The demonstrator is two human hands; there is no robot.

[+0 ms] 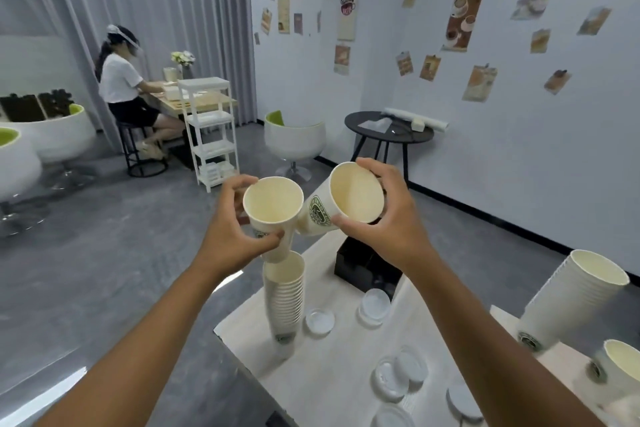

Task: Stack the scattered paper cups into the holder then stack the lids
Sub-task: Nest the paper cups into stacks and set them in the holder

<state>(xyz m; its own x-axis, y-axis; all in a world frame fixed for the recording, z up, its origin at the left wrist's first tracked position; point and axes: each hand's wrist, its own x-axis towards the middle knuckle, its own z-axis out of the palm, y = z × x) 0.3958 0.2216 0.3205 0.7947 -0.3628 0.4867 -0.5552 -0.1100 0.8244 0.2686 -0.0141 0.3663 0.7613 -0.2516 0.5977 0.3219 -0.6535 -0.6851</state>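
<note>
Your left hand (239, 218) grips an upright paper cup (272, 215) just above the tall cup stack (284, 291) on the table (332, 367). Your right hand (384, 222) clasps a tilted second cup (353, 194). Clear lids (374, 303) lie scattered nearby, apparently single.

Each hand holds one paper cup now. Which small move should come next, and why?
Probably lower the left hand so its cup slides into the tall cup stack right below it. That cup is upright, its base just above the stack's open top, while the right hand holds its cup tilted off to the side.
</note>
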